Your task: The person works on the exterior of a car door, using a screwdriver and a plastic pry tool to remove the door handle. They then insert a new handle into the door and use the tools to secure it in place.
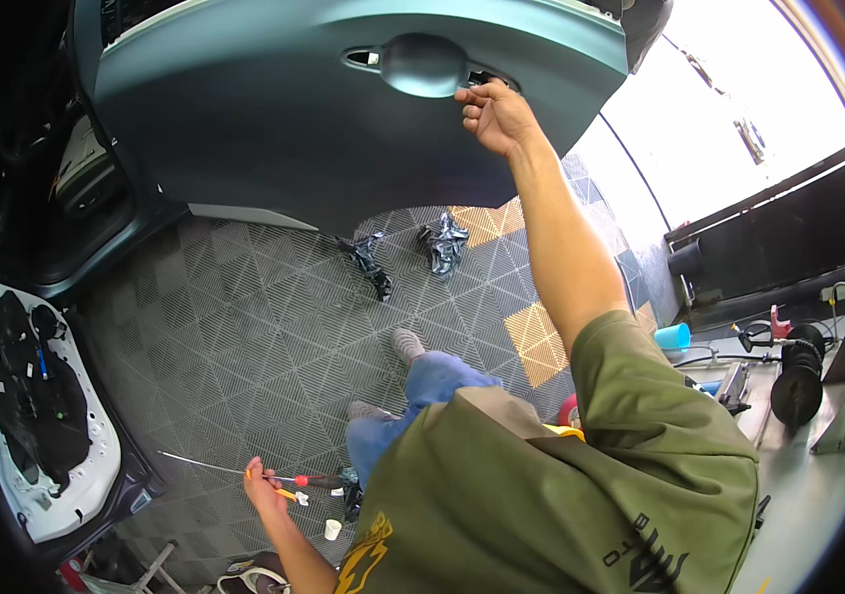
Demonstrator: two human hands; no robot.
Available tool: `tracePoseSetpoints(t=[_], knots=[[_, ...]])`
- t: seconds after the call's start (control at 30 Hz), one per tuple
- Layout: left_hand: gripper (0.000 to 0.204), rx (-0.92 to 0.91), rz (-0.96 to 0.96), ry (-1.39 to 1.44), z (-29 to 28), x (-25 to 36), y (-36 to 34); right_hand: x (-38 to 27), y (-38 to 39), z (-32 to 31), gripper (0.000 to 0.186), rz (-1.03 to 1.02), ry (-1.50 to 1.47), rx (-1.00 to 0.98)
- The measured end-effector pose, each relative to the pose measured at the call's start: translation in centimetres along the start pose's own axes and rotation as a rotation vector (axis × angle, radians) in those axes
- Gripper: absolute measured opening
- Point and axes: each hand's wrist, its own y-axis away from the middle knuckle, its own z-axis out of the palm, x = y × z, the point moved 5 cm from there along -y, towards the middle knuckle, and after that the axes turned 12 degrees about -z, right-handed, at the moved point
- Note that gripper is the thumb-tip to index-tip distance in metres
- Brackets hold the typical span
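In front of me is a blue-green car door panel (274,119) with an oval handle recess (424,65) and small openings at both ends. My right hand (497,117) is raised to the right-hand opening, its fingers curled and thumb and forefinger close together at the edge. Whatever is between those fingertips is too small to make out. Low on the left, my left hand (263,485) is closed around a long thin screwdriver (315,481) with a red and black handle. An orange stick-like tool (285,493) lies in the same hand.
Two crumpled pieces of dark film (444,245) lie on the tiled floor (274,317). At left stands another door with its inner side bared (96,445). A small white roll (332,530) is near my left arm. A cart (764,436) with a blue cup (673,337) stands at right.
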Motion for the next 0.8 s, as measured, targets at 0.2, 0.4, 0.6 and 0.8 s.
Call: tracePoseSetpoints(t=[0.2,0.4,0.6,0.8], knots=[[0.024,-0.118,-0.010,-0.088,4.8,0.4,1.8,-0.1,-0.8,0.2,0.023,0.013,0.121,0.045],[0.029,-0.159,-0.016,-0.156,7.5,2.1,2.5,0.0,-0.3,0.5,0.026,-0.017,0.226,0.086],[0.029,-0.141,0.010,-0.302,7.3,3.4,2.8,-0.6,1.0,1.4,0.045,-0.088,0.238,0.125],[0.030,-0.134,-0.017,-0.443,6.8,3.0,3.4,-1.2,2.0,1.0,0.063,-0.092,0.473,0.154]])
